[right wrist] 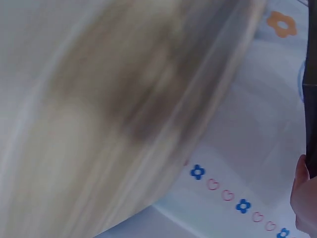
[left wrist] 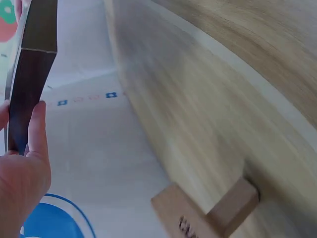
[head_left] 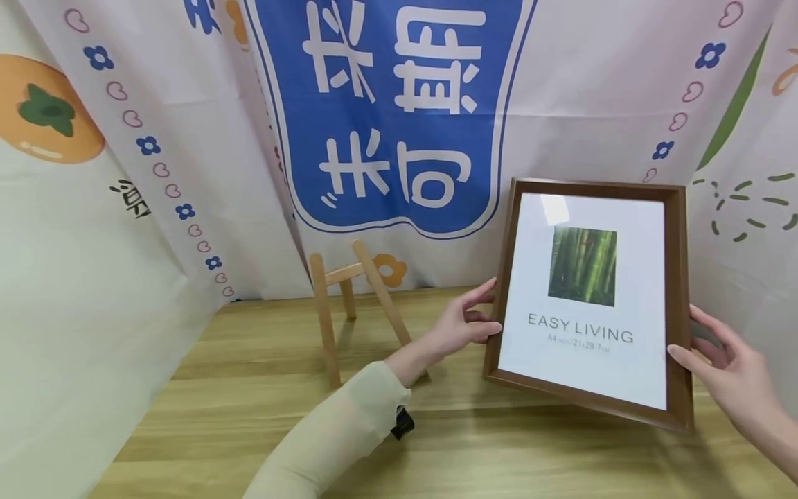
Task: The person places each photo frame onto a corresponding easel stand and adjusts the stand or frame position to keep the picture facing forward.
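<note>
A brown picture frame (head_left: 589, 301) with a bamboo picture and "EASY LIVING" printed on its white sheet is held up, tilted, over the right part of the table. My left hand (head_left: 460, 324) grips its left side edge, thumb on one face and fingers on the other, as the left wrist view also shows on the frame's dark edge (left wrist: 30, 74). On the opposite side my right hand (head_left: 736, 367) pinches the right edge, thumb at the front. A small wooden easel (head_left: 327, 319) stands left of the frame, behind my left forearm; its lower right leg is partly hidden.
The wood-grain table (head_left: 249, 388) meets a printed cloth backdrop (head_left: 399, 125) at the back, with cloth walls left and right. A black strap end (head_left: 403, 423) hangs under my left sleeve.
</note>
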`<move>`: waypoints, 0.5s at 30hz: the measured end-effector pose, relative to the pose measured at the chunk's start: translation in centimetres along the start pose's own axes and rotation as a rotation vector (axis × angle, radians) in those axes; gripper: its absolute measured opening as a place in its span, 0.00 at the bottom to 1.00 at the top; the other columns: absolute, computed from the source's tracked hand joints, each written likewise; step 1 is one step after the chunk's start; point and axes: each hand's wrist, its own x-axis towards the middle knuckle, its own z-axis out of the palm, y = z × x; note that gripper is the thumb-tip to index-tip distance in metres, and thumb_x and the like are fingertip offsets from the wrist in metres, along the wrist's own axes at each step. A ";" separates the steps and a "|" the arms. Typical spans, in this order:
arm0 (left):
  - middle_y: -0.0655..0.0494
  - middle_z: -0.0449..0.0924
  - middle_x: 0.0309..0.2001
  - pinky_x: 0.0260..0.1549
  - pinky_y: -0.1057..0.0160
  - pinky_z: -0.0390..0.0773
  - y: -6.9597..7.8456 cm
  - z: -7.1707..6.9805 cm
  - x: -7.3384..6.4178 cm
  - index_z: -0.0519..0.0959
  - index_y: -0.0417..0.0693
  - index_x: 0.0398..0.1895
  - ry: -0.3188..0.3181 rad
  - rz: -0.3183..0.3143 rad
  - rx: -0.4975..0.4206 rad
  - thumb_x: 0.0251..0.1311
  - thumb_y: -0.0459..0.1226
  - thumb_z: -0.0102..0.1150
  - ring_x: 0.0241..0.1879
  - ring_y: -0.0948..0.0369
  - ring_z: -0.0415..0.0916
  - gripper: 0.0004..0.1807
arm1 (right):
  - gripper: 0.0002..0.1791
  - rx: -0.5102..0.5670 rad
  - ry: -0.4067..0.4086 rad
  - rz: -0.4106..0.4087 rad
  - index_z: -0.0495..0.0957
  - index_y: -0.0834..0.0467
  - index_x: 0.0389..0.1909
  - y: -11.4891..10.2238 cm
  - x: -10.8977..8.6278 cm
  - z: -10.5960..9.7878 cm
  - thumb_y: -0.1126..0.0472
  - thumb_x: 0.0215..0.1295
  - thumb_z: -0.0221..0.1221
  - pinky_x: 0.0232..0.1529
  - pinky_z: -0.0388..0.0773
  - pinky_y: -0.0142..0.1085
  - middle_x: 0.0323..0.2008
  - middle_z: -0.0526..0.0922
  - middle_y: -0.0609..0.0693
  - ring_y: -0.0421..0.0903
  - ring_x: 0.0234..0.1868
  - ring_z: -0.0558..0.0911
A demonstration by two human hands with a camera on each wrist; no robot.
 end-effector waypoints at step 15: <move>0.41 0.67 0.64 0.44 0.63 0.81 2.0 -3.6 -5.9 0.57 0.48 0.75 0.158 0.254 0.166 0.59 0.22 0.61 0.50 0.48 0.76 0.41 | 0.36 0.624 -0.060 -0.248 0.68 0.57 0.69 -4.6 2.8 4.9 0.84 0.60 0.54 0.46 0.75 0.21 0.63 0.71 0.42 0.32 0.51 0.78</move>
